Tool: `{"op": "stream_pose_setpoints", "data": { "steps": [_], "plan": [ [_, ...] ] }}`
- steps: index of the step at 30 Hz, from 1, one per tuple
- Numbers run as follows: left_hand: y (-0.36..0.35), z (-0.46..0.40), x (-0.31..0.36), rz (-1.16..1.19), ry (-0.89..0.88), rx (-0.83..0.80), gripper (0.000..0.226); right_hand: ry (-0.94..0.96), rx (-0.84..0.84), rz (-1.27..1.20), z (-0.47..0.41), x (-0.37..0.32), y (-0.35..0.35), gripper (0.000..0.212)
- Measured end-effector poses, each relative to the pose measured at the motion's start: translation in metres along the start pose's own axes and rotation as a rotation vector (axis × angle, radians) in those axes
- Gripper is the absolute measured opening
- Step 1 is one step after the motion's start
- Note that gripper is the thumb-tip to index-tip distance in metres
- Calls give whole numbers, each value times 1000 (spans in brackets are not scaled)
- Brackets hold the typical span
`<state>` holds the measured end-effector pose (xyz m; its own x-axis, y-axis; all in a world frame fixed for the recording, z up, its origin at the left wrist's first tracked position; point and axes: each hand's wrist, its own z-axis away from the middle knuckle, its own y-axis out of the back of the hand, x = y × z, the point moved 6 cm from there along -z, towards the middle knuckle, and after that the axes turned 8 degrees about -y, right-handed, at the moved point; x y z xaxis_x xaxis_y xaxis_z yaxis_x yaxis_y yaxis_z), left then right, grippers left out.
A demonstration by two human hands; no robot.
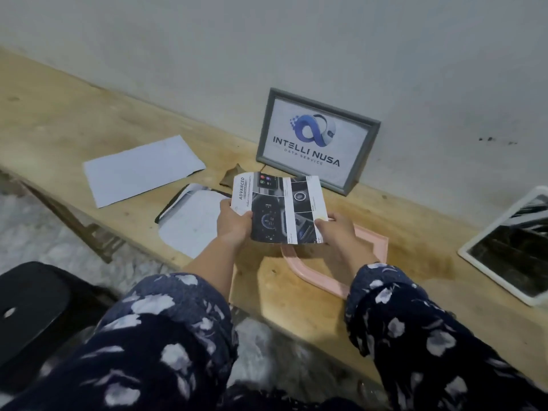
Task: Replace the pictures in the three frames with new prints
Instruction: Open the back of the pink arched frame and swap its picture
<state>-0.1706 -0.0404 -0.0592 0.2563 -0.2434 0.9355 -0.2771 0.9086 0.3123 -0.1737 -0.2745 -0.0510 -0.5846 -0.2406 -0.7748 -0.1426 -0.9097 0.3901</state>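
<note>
**Print held over the pink frame**

The tabletop point(74, 114) carries the pink frame point(376, 247) — our landmark. Just above it, our left hand point(234, 223) and right hand point(338, 229) each pinch an edge of the print point(281, 209). We should square it to the opening, flat, before lowering it.

Both our arms reach forward, sleeves pushed up. Left hand point(234, 225) and right hand point(336, 232) each keep a pinching grip, thumbs on top.

Grey frame point(318, 140) at upper centre shows a blue logo on white; a pink frame point(374, 243) lies on the tan wooden counter point(74, 120). Navy sleeves point(166, 330) with pale floral blotches fill the bottom, and a white-rimmed frame point(504, 250) shows dark at right.
</note>
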Motion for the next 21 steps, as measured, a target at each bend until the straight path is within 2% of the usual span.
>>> {"op": "stream_pose_setpoints", "data": {
  "steps": [9,13,18,21],
  "plan": [
    [129,-70,-37,-72,30,176,43,142,-138,191,4,-72,-135,22],
    [185,-120,-54,-166,37,153,37,141,-154,244,0,-97,-206,20],
    [243,-178,-83,-257,73,82,55,88,-110,243,-11,-108,-285,19],
    [269,-199,-99,-259,109,64,58,77,-89,248,-14,-118,-321,34]
  ]
}}
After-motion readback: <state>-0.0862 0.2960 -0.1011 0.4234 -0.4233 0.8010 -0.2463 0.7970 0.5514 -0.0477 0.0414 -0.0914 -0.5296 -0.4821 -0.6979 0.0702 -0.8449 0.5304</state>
